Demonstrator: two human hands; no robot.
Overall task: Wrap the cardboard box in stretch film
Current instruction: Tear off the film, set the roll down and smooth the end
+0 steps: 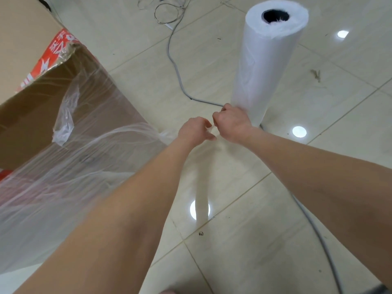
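A large brown cardboard box with a red printed strip fills the left side. Clear stretch film covers its near side, wrinkled and bunched toward the box corner. A tall white roll of stretch film stands upright on the floor at the upper right. My left hand and my right hand meet just in front of the roll's base. Both pinch a twisted strand of film that runs from the box toward the roll. The fingertips are partly hidden behind the knuckles.
The floor is glossy beige tile with bright lamp reflections. A grey cable snakes from the top of the view down past the roll's base and along the right side. A loose coil of wire lies at the top.
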